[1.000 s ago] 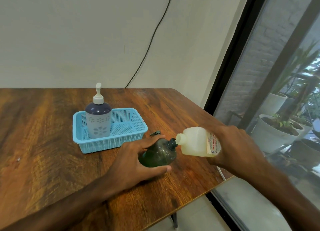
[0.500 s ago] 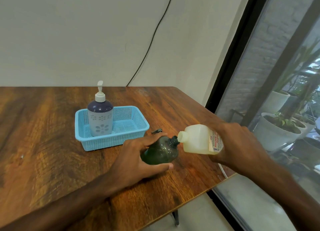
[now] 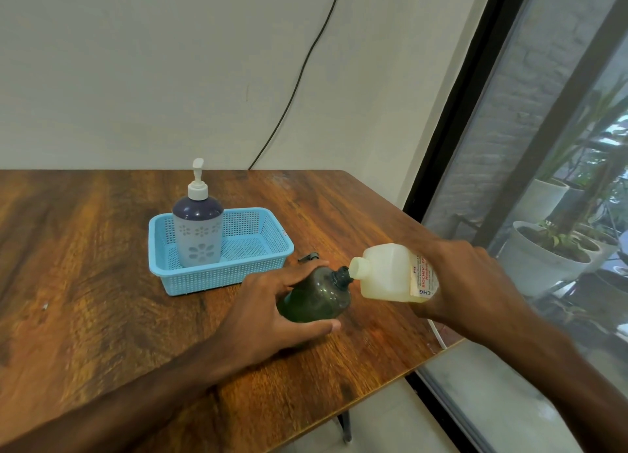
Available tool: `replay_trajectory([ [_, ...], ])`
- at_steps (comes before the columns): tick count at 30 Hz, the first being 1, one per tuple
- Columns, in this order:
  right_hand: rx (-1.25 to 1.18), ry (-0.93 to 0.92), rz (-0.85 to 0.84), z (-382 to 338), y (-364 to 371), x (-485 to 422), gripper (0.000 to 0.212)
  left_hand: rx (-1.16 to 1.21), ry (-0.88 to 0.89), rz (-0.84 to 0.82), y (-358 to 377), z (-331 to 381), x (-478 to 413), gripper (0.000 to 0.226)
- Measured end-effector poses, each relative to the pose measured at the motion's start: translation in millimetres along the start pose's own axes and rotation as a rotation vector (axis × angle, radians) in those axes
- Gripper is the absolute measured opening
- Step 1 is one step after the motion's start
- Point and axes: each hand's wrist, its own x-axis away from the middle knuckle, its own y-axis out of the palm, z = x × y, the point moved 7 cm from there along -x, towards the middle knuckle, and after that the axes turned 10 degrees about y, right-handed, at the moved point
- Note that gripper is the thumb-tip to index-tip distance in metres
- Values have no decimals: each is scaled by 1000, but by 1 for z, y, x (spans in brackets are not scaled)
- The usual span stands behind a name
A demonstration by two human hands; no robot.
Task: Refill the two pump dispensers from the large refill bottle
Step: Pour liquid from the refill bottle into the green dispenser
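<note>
A blue basket [image 3: 272, 245] on the bench [image 3: 85, 299] holds one capped dispenser [image 3: 197, 231]. The left hand [image 3: 268, 311] grips the open green dispenser [image 3: 316, 298] — fingers wrapped round it. The right hand [image 3: 465, 282] clasps the tilted refill bottle [image 3: 387, 272], spout at its neck.

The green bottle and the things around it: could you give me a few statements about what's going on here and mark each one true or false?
1. The left hand holds the green bottle on the wooden table. True.
2. The green bottle has its pump screwed on. False: its neck is open, and a dark pump piece lies on the table behind it.
3. The right hand tips the refill bottle so that its mouth meets the green bottle's neck. True.
4. The blue basket holds two dispensers. False: only the purple pump dispenser stands in it.
5. The purple dispenser lies on its side. False: it stands upright.
</note>
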Motion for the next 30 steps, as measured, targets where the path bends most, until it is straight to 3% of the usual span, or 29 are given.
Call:
replay_trajectory([
  [30,-6,-6,-25,-2,-2,0,77,29,1,3,0,0,1,80],
])
